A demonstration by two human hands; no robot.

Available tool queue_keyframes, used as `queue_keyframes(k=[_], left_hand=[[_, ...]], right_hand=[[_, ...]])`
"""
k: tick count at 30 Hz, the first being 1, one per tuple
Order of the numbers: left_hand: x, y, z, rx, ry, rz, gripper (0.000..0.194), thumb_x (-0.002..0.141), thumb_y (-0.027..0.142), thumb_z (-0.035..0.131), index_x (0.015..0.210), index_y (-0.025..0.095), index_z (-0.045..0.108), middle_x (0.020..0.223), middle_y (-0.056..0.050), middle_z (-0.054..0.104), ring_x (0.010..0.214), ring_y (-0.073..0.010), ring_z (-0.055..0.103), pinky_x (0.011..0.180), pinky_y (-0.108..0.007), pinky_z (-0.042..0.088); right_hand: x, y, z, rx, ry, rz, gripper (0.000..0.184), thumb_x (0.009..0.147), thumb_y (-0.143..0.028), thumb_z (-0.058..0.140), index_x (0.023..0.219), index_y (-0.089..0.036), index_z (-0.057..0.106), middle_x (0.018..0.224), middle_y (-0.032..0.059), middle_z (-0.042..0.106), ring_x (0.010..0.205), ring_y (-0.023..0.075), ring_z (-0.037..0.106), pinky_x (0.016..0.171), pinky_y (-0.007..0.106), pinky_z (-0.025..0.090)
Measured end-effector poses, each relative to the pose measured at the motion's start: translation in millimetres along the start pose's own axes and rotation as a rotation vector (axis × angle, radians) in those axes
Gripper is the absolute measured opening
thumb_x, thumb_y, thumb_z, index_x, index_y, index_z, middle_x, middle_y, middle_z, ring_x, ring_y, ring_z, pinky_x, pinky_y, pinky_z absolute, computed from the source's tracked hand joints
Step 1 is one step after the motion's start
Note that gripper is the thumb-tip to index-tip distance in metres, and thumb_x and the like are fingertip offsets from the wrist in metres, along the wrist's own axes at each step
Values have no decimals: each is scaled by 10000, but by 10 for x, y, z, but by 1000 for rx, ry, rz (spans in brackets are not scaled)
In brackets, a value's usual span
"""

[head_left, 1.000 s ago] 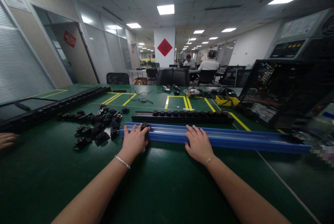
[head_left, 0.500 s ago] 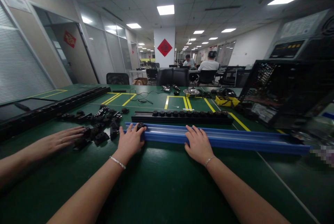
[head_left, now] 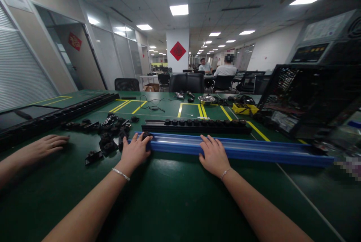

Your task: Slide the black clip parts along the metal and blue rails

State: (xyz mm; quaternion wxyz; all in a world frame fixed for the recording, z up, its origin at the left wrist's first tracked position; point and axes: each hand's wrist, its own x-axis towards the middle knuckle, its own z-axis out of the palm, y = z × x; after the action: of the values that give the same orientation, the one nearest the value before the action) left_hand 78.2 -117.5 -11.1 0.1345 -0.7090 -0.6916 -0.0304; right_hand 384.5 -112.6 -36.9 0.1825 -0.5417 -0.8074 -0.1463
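A long blue channel rail (head_left: pixel 239 153) lies across the green table in front of me. At its left end, my left hand (head_left: pixel 135 152) has its fingers closed around a small black knob-like part (head_left: pixel 146 135), which sits in the channel and is partly hidden by the fingers. Further right, my right hand (head_left: pixel 214 155) grips the middle of the rail, fingers over the top and thumb on the near side. Left of my left hand lies a pile of loose black parts (head_left: pixel 108 142).
Another person's hand (head_left: pixel 45 147) is over the table at the left. Behind the blue rail lies a black rail (head_left: pixel 197 128) carrying a row of black knobs. A longer black rail (head_left: pixel 64 116) runs along the left. A metal bowl (head_left: pixel 207 99) and an open computer case (head_left: pixel 299 99) stand farther back.
My left hand has slid slightly left with the black part along the rail. The other person's hand has drawn left, away from the pile. My right hand has stayed in place.
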Motion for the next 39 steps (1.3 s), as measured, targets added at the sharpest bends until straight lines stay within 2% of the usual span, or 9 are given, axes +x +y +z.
queue_keyframes(k=[10, 32, 39], left_hand=[[-6, -142, -4, 12, -20, -30, 562, 771, 368, 505, 1324, 320, 418, 1412, -91, 433, 1318, -335, 327, 992, -692, 187], [41, -547, 148, 20, -42, -72, 536, 789, 348, 487, 1320, 322, 415, 1402, -71, 449, 1311, -331, 340, 985, -691, 212], [16, -648, 200, 22, -37, -59, 484, 857, 306, 390, 1341, 310, 392, 1439, -84, 396, 1303, -310, 363, 984, -620, 288]], right_hand=[[-4, 3, 9, -7, 5, -3, 287, 777, -276, 477, 1031, -204, 588, 1403, 53, 438, 1274, 278, 354, 1037, 454, 232], [-4, -7, 19, -6, 6, 12, 298, 764, -285, 480, 1029, -206, 590, 1404, 57, 436, 1278, 274, 340, 1030, 449, 226], [-2, -20, -13, 6, -12, 21, 338, 746, -294, 479, 1052, -197, 586, 1411, 69, 424, 1291, 282, 323, 1025, 461, 224]])
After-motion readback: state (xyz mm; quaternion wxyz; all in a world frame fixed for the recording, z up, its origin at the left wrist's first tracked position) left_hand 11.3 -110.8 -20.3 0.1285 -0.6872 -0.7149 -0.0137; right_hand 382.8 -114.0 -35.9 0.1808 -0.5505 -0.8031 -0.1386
